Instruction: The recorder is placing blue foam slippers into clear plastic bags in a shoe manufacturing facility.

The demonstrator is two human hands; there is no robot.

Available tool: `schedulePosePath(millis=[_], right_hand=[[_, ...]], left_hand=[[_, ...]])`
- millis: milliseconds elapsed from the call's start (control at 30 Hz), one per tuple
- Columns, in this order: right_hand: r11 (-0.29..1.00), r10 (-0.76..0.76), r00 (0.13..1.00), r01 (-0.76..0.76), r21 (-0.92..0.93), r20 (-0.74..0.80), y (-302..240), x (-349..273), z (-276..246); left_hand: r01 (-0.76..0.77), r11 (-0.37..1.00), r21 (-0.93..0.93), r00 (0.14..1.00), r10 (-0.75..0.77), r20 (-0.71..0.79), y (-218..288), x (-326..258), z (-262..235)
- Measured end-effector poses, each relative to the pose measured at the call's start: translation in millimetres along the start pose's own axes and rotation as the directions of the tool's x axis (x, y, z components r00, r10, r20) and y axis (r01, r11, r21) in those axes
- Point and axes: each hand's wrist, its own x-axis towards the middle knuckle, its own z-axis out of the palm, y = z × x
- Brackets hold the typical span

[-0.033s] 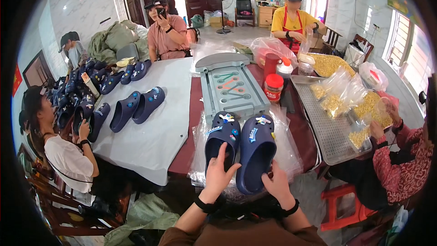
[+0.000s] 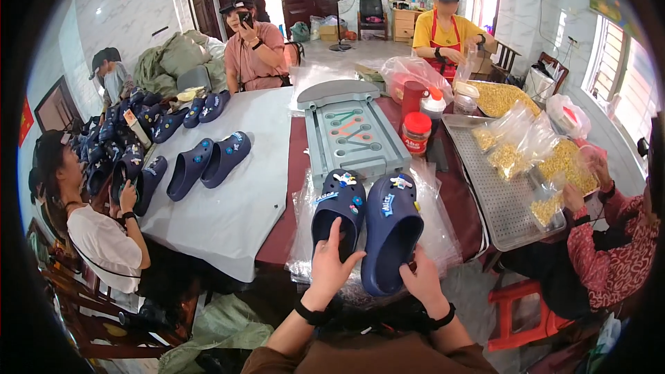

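Two navy clogs with colourful charms lie side by side before me, toes pointing away. My left hand (image 2: 335,263) grips the left clog (image 2: 341,197) at its heel, one finger stretched along its inside. On the right clog (image 2: 392,218), my right hand (image 2: 422,278) holds the heel's right side, its thumb at the rim and its other fingers partly hidden. Beneath both clogs are clear plastic bags (image 2: 436,225). Just beyond the toes stands a grey plastic case (image 2: 357,131) with a recessed, coloured pattern.
Another navy pair (image 2: 225,159) sits on the white-covered table (image 2: 256,235), with piled clogs (image 2: 114,138) farther left. Red-lidded jars (image 2: 417,135) stand right of the case. Beyond is a metal tray (image 2: 509,225) with bagged yellow pieces. Co-workers sit at both sides.
The right clog has shifted very slightly to the right with my right hand. My left hand and the left clog look almost unmoved.
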Motion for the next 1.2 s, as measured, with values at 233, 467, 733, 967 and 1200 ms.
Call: schedulePosePath(millis=[233,467,733,967,1200], right_hand=[[0.997,-0.075,0.995,0.072,-0.034,-0.068,18.5,-0.7,0.9],[0.951,0.093,0.995,-0.095,0.294,0.020,10.6,-5.0,2.3],[0.846,-0.027,0.999,0.006,0.533,0.031,4.3,11.6,20.4],[0.991,-0.080,0.995,0.086,-0.098,0.063,49.7,21.0,16.4],[0.995,-0.034,0.991,0.022,-0.097,-0.131,16.6,7.3,-4.4]], left_hand=[[-0.155,0.961,0.228,0.986,0.165,-0.024,-13.3,-17.5,-0.4],[0.004,0.979,-0.203,0.987,-0.036,-0.156,-3.8,-15.0,-21.8],[0.373,0.123,-0.920,0.908,-0.254,0.334,5.6,-17.0,-8.0],[0.450,0.130,-0.883,0.878,-0.242,0.412,23.6,-7.7,14.3],[0.499,0.247,-0.831,0.859,-0.268,0.436,3.9,-2.7,27.2]])
